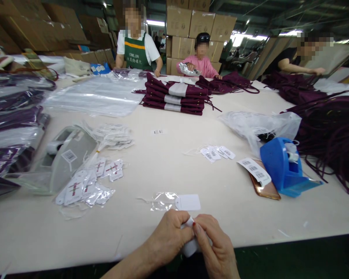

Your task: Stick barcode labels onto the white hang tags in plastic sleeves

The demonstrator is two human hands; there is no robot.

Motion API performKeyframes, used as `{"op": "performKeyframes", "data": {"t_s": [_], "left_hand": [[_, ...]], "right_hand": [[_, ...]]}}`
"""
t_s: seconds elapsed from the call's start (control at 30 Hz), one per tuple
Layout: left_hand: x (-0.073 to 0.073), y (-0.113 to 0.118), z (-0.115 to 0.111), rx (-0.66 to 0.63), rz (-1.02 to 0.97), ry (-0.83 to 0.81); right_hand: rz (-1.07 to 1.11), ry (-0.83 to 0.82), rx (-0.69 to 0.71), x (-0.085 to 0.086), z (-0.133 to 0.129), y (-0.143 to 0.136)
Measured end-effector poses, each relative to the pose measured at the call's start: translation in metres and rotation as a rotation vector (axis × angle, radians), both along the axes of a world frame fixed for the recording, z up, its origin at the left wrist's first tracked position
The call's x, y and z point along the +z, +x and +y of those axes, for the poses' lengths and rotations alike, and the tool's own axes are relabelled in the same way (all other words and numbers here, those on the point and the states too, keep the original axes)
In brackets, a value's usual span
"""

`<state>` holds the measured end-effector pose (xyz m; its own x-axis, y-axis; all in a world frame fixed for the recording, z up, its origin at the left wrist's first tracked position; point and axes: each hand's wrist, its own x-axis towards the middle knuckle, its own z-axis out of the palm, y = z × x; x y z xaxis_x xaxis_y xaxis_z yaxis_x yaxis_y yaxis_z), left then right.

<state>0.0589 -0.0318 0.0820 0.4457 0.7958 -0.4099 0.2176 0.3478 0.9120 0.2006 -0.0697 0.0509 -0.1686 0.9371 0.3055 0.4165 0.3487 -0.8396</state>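
We find the left hand [174,232] and the right hand [215,244] together at the near edge of the worktop [180,155], each pinching a small white piece [189,221] between thumb and fingers; we cannot tell its kind. Just beyond them we record a white tag [189,202] lying flat, its left end meeting a clear wrapper [164,201]. To the left we note a heap of printed tags [84,184] beside a grey tape dispenser [72,151]. To the right, a blue tape dispenser [280,162] stands near a barcode sheet [255,170]. Farther off we observe a stack of maroon goods [176,95].
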Motion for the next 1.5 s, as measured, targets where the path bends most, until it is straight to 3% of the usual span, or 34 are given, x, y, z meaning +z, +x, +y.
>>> {"op": "performKeyframes", "data": {"t_s": [0.17, 0.37, 0.57, 0.67, 0.73, 0.8, 0.97, 1.07, 1.13, 1.27, 1.33, 1.37, 1.43, 1.5], "left_hand": [[0.001, 0.003, 0.0, -0.007, 0.014, -0.016], [-0.004, 0.005, -0.001, -0.007, 0.048, -0.023], [-0.002, 0.005, -0.001, -0.03, -0.01, 0.026], [0.001, 0.006, -0.002, -0.051, -0.085, -0.007], [0.002, 0.007, -0.003, -0.055, -0.117, -0.024], [0.0, 0.01, -0.002, -0.059, -0.118, -0.02], [-0.007, 0.036, 0.018, 0.013, -0.167, 0.026], [-0.01, 0.059, 0.039, 0.071, -0.269, 0.01], [-0.012, 0.071, 0.051, 0.056, -0.235, 0.038], [-0.01, 0.075, 0.052, 0.14, 0.095, 0.458], [0.0, 0.07, 0.043, 0.136, 0.093, 0.555], [0.007, 0.066, 0.037, 0.076, 0.03, 0.474], [0.021, 0.06, 0.026, -0.065, -0.143, 0.141], [0.032, 0.056, 0.017, -0.127, -0.306, -0.15]], "right_hand": [[0.062, -0.071, -0.062, 0.0, -0.001, -0.002], [0.218, -0.276, -0.223, -0.005, -0.005, -0.007], [0.402, -0.494, -0.221, -0.003, -0.004, -0.005], [0.483, -0.534, -0.354, -0.007, 0.002, 0.006], [0.472, -0.435, -0.494, -0.01, 0.008, 0.019], [0.46, -0.228, -0.555, -0.011, 0.013, 0.035], [0.341, 0.277, -0.369, 0.001, 0.018, 0.065], [0.245, 0.451, -0.325, 0.013, 0.019, 0.072], [0.217, 0.509, -0.293, 0.019, 0.02, 0.074], [0.216, 0.593, -0.245, 0.022, 0.021, 0.077], [0.265, 0.559, -0.239, 0.021, 0.021, 0.076], [0.302, 0.511, -0.23, 0.019, 0.02, 0.074], [0.385, 0.389, -0.2, 0.017, 0.02, 0.069], [0.454, 0.258, -0.17, 0.013, 0.019, 0.061]]}}
